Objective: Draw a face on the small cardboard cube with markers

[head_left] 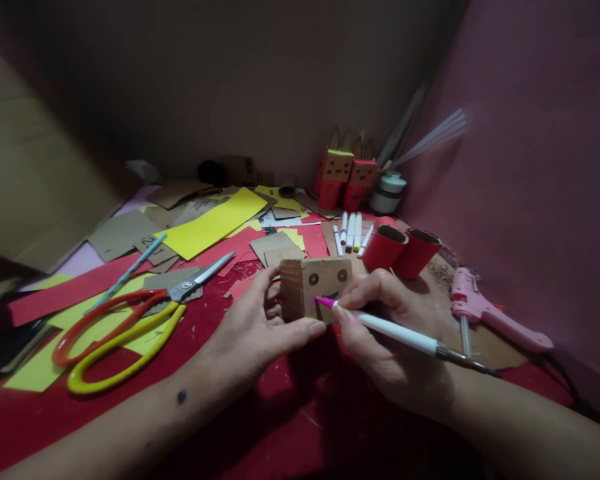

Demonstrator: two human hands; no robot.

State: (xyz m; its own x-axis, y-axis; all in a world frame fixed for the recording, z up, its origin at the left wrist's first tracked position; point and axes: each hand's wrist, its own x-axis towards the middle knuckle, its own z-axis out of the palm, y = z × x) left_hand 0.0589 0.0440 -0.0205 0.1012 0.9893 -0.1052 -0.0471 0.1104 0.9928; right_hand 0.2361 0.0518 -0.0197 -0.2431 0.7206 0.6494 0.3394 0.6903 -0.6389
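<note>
My left hand (265,317) grips a small cardboard box (293,290) by its left side and lower edge, thumb in front. Two round eyes and a dark mouth line are drawn on the face of the box. Between the thumb and fingers of my right hand (385,327) is a white marker (400,335) with a magenta tip. That tip touches the box face at the left, below one eye, where a faint pink mark shows. Two red-covered cardboard tubes (384,250) stand just beyond my right hand.
Large scissors (175,293) with red and yellow handles lie at left over paper and cardboard scraps. Several markers (351,231) lie behind the box. A pink glue gun (500,320) rests at right. Finished-looking box figures (337,167) and a jar (389,193) stand at the back.
</note>
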